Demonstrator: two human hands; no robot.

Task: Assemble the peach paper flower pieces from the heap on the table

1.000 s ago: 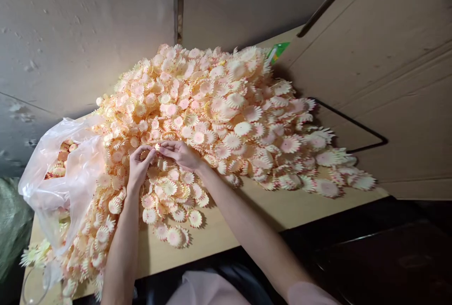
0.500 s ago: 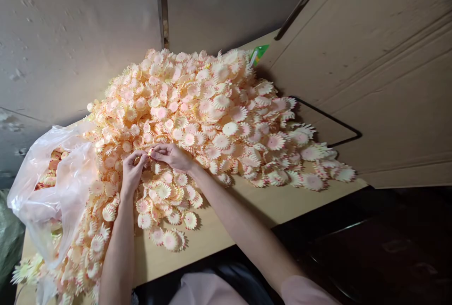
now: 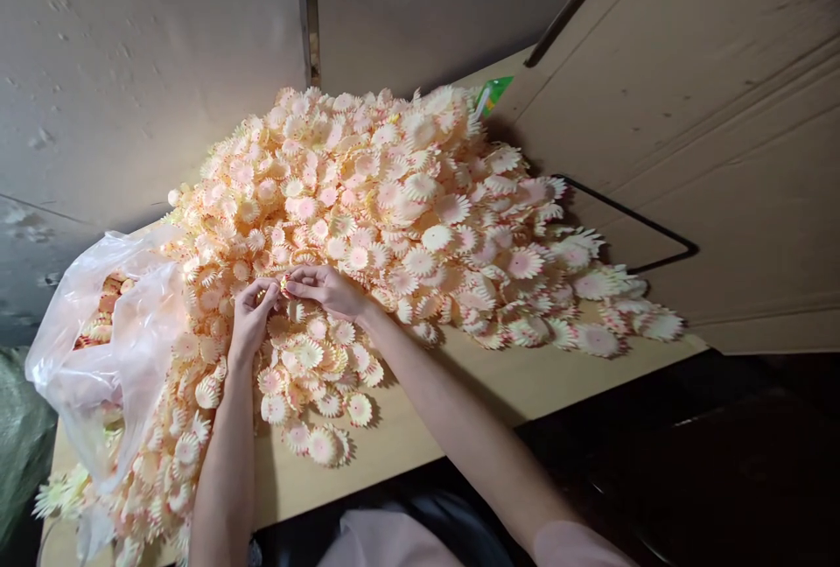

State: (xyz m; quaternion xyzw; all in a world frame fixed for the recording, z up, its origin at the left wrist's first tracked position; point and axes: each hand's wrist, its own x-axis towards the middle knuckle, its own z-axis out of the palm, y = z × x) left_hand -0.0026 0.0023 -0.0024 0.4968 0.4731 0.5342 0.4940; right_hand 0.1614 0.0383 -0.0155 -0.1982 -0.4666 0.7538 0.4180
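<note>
A flower piece (image 3: 284,285) sits at the pile's (image 3: 407,199) near side, pinched between the fingertips of the left hand (image 3: 251,315) and right hand (image 3: 328,291), which partly hide its shape. Folds of the bag (image 3: 141,322) obscure reddish contents. Behind the pile, a packet (image 3: 499,92) shows only a green corner, its markings unreadable. The frame cuts off a sack (image 3: 23,444).
</note>
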